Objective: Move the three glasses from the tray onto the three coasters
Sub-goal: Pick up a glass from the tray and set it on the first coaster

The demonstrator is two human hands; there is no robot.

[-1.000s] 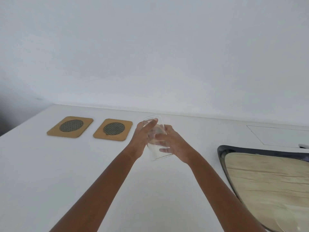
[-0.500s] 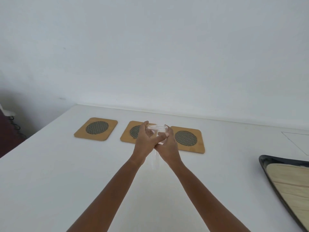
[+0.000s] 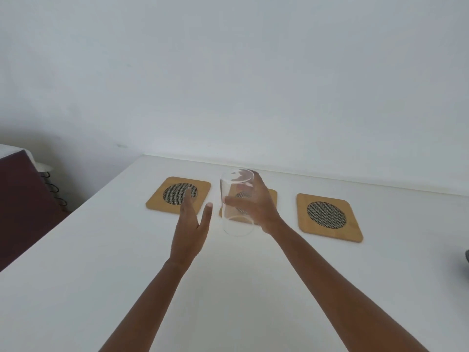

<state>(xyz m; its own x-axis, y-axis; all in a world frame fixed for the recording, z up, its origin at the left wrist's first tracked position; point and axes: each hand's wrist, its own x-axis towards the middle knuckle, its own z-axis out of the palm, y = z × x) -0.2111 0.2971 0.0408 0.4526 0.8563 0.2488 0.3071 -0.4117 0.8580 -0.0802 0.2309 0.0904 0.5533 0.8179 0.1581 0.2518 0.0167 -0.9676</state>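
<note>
**Over the middle coaster: a one-handed glass with room to slip**

Above the white table (image 3: 76, 288), in the head view, the right hand (image 3: 256, 207) is wrapped around the far side of a clear glass (image 3: 237, 201), fingers curled on its wall. The glass is upright and seems to hang in front of the middle coaster (image 3: 272, 196), its base over that coaster's near edge; whether it touches down yet I cannot tell. The left hand (image 3: 190, 224) stands just beside the glass with fingers spread apart, holding nothing. The left coaster (image 3: 157, 201) and the right coaster (image 3: 327, 217) are bare. A dark sliver at the far right edge may be the tray (image 3: 467, 255).

The likely risk: smooth glass in a single grip could slide or tilt as it is lowered. If the base lands on the coaster's edge instead of its mesh centre, it could sit crooked and tip. The open left hand, so close, could knock the wall. Two glasses, out of sight here, would still need moving.
</note>
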